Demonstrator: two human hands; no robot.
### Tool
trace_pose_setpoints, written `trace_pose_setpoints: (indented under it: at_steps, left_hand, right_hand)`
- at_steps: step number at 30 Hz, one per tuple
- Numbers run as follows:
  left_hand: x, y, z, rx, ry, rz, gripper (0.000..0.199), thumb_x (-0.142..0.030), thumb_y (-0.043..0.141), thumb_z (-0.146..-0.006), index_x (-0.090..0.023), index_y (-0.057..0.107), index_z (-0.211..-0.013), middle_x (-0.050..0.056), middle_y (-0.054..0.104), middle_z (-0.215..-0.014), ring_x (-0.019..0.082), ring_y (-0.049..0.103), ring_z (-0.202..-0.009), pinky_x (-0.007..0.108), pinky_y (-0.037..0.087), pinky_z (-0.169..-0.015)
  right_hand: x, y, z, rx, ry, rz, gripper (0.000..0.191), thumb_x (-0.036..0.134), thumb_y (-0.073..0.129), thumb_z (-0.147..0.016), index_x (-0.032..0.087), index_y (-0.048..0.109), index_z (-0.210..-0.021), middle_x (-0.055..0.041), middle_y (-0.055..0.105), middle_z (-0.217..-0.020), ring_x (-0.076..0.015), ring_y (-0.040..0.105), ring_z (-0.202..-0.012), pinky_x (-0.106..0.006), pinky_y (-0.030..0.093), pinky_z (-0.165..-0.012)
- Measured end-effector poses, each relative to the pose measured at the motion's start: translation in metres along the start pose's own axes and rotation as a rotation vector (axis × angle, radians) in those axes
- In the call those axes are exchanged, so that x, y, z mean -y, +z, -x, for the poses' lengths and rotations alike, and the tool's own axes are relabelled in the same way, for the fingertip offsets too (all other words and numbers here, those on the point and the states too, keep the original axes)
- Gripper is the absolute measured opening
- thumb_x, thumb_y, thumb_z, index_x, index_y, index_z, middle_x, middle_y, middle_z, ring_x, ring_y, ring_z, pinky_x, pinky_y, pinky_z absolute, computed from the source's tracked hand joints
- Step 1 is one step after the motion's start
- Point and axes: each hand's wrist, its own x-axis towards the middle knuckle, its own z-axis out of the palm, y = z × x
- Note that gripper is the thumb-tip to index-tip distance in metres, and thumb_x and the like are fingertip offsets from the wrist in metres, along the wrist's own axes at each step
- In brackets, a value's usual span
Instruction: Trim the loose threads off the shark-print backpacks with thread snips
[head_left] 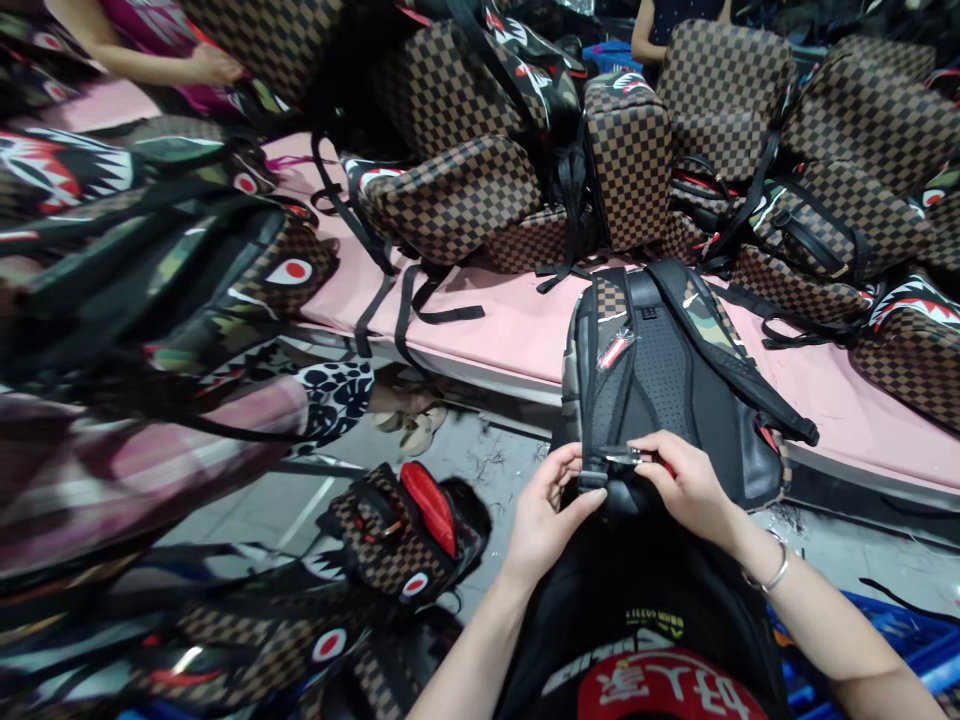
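Note:
A backpack (660,375) with black mesh back panel, camouflage and checkered trim leans on the edge of the pink table before me, straps facing up. At its lower left, my left hand (551,510) pinches the shoulder strap (609,400) beside a black plastic buckle (594,478). My right hand (679,478) is closed around small thread snips (624,457), whose metal blades point left across the strap by the buckle. A red tag (615,350) lies on the strap above. The snips' handles are mostly hidden by my fingers.
Several checkered backpacks (626,150) crowd the pink table (480,330). More bags (390,540) are piled low on the left. A person's arm (150,65) reaches in at upper left; another person (679,25) is behind the bags. Blue crates (885,640) stand at lower right.

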Motion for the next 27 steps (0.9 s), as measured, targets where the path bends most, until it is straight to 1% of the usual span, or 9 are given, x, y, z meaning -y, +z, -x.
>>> trace_pose_setpoints:
  at_steps: [5,8,10,12,14,16,18,23,27]
  left_hand:
    - [0.007,-0.002,-0.002,-0.024,0.049,0.069,0.047,-0.024,0.071,-0.064,-0.017,0.055,-0.107,0.008,0.063,-0.101,0.022,0.059,-0.097,0.035,0.044,-0.09]
    - [0.009,0.0,-0.002,-0.029,0.069,0.036,0.049,-0.028,0.069,-0.067,-0.017,0.052,-0.111,0.01,0.062,-0.105,0.023,0.058,-0.1,0.036,0.044,-0.091]
    - [0.012,0.001,-0.001,-0.032,0.09,-0.041,0.055,-0.03,0.069,-0.068,-0.018,0.048,-0.117,0.01,0.06,-0.109,0.023,0.057,-0.102,0.037,0.044,-0.091]
    - [0.017,0.004,0.0,-0.117,0.151,-0.164,0.066,-0.03,0.07,-0.066,-0.021,0.041,-0.124,0.01,0.056,-0.113,0.023,0.056,-0.103,0.038,0.044,-0.091]
    - [0.025,0.006,0.001,-0.283,0.26,-0.288,0.069,-0.028,0.073,-0.063,-0.022,0.04,-0.124,0.009,0.052,-0.115,0.023,0.054,-0.104,0.037,0.044,-0.09]
    - [0.03,0.008,0.002,-0.441,0.38,-0.386,0.056,-0.026,0.072,-0.064,-0.021,0.048,-0.115,0.008,0.05,-0.112,0.022,0.052,-0.104,0.036,0.044,-0.089]
    - [0.031,0.008,0.002,-0.506,0.444,-0.448,0.041,-0.025,0.069,-0.067,-0.02,0.055,-0.106,0.008,0.052,-0.107,0.022,0.052,-0.103,0.036,0.044,-0.089]
    - [0.017,0.002,0.002,-0.405,0.305,-0.401,0.035,-0.029,0.064,-0.073,-0.022,0.061,-0.107,0.008,0.06,-0.106,0.023,0.053,-0.103,0.037,0.039,-0.095]
    - [0.01,0.0,-0.002,-0.363,0.08,-0.082,0.035,-0.033,0.06,-0.076,-0.018,0.06,-0.108,0.007,0.065,-0.105,0.02,0.058,-0.099,0.033,0.042,-0.091]
  right_hand:
    - [0.0,0.011,-0.017,-0.019,0.262,-0.423,0.02,0.025,0.055,-0.078,0.019,0.055,-0.097,-0.0011,0.061,-0.086,-0.0137,0.057,-0.078,-0.025,0.044,-0.072]
    - [0.003,0.024,-0.03,0.056,0.361,-0.424,0.015,0.029,0.062,-0.07,0.017,0.054,-0.071,0.0036,0.054,-0.065,-0.0103,0.05,-0.06,-0.021,0.038,-0.057]
    - [0.007,0.032,-0.037,0.054,0.385,-0.408,0.027,0.035,0.061,-0.071,0.017,0.046,-0.057,0.0059,0.044,-0.053,-0.0082,0.041,-0.05,-0.02,0.032,-0.05]
    - [0.012,0.037,-0.043,0.015,0.387,-0.422,0.034,0.04,0.057,-0.074,0.018,0.042,-0.053,0.0067,0.039,-0.048,-0.0076,0.036,-0.047,-0.02,0.028,-0.046]
    - [0.016,0.041,-0.046,-0.033,0.382,-0.397,0.036,0.04,0.056,-0.074,0.018,0.042,-0.05,0.0068,0.038,-0.046,-0.0074,0.036,-0.045,-0.02,0.026,-0.045]
    - [0.018,0.043,-0.049,-0.085,0.369,-0.318,0.035,0.037,0.057,-0.073,0.018,0.041,-0.048,0.0068,0.037,-0.045,-0.0075,0.035,-0.045,-0.02,0.025,-0.045]
    - [0.019,0.043,-0.052,-0.115,0.348,-0.236,0.032,0.033,0.057,-0.072,0.018,0.042,-0.048,0.0066,0.038,-0.045,-0.0078,0.036,-0.045,-0.02,0.026,-0.045]
    - [0.019,0.042,-0.058,-0.077,0.29,-0.185,0.027,0.03,0.056,-0.073,0.018,0.045,-0.052,0.0061,0.043,-0.049,-0.0084,0.042,-0.049,-0.019,0.031,-0.048]
    - [0.013,0.04,-0.054,-0.017,0.239,-0.317,0.014,0.032,0.056,-0.077,0.019,0.054,-0.078,0.0037,0.057,-0.068,-0.0113,0.055,-0.062,-0.021,0.041,-0.058]
